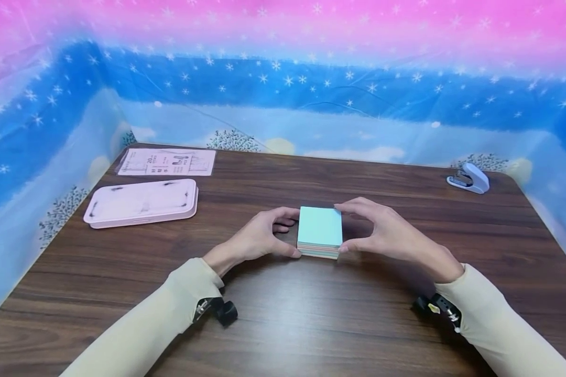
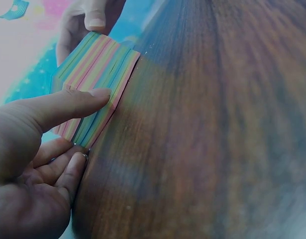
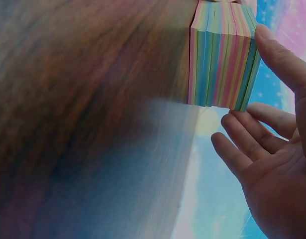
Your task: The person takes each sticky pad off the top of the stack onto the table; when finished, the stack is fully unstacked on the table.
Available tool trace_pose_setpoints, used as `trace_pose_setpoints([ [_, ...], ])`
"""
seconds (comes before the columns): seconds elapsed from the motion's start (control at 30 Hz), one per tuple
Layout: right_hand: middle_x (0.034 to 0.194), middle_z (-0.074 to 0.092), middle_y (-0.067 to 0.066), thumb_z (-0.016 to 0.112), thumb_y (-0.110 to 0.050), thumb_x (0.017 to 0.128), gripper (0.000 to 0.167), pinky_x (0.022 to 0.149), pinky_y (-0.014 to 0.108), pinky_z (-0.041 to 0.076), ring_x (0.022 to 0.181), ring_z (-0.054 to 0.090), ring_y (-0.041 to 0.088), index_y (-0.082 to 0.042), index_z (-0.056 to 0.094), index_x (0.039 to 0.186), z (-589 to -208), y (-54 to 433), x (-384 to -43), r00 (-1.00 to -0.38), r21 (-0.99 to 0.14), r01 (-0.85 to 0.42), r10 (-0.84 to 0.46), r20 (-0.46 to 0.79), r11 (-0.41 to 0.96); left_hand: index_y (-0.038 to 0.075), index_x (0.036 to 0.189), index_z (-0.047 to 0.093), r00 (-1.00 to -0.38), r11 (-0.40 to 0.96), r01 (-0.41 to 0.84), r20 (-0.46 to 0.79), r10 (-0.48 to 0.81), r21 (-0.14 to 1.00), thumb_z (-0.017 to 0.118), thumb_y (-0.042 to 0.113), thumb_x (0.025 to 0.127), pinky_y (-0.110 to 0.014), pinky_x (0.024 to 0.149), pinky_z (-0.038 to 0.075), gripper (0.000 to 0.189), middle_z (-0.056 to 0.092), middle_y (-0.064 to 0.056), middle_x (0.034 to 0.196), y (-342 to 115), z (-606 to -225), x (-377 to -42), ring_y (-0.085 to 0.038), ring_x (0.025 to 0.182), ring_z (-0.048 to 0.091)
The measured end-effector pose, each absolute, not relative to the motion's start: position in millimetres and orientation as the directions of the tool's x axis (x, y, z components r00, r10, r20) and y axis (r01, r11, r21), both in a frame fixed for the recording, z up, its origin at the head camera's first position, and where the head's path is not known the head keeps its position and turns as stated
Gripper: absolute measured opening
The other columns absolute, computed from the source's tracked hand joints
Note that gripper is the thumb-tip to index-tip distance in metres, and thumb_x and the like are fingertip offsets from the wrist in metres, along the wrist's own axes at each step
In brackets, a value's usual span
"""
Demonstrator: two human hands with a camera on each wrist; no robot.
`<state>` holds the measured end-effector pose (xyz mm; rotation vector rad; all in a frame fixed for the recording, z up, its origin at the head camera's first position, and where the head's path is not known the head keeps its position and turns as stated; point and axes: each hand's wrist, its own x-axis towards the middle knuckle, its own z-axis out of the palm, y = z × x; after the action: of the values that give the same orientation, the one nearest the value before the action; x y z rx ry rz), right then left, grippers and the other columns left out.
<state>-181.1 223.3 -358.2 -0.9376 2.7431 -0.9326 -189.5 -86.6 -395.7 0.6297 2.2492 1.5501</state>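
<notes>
A block of sticky notes (image 1: 319, 226), light green on top with pink, yellow, blue and green layers along its sides, sits on the table between both hands. My left hand (image 1: 267, 234) grips its left side, with the thumb at the near left corner and the fingers around toward the back. On the opposite side, my right hand (image 1: 384, 229) spans the block between thumb and forefinger, the thumb by the near right corner and the forefinger at the far one. The striped layers (image 2: 97, 62) show beside the left thumb in the left wrist view. In the right wrist view the other right fingers (image 3: 237, 149) are spread.
A pale pink case (image 1: 141, 203) lies on the left of the wooden table (image 1: 283, 319). Behind it is a pink printed sheet (image 1: 167, 162). A white stapler (image 1: 471, 179) stands at the far right. A snowflake-patterned cloth (image 1: 283, 84) borders the table.
</notes>
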Motion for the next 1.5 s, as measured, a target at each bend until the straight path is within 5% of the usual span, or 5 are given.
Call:
trace_pose_setpoints([
  [1.5, 0.143, 0.062, -0.001, 0.092, -0.036, 0.085, 0.071, 0.106, 0.057, 0.050, 0.134, 0.058, 0.025, -0.017, 0.065, 0.147, -357.1, 226.0, -184.9, -0.786, -0.583, -0.580, -0.580, 0.216, 0.568, 0.000, 0.150, 0.055, -0.841, 0.312, 0.167, -0.030, 0.540, 0.935, 0.094, 0.005, 0.076, -0.037, 0.112, 0.049, 0.085, 0.060, -0.017, 0.144, -85.7, -394.8, -190.0, -0.031, 0.129, 0.060],
])
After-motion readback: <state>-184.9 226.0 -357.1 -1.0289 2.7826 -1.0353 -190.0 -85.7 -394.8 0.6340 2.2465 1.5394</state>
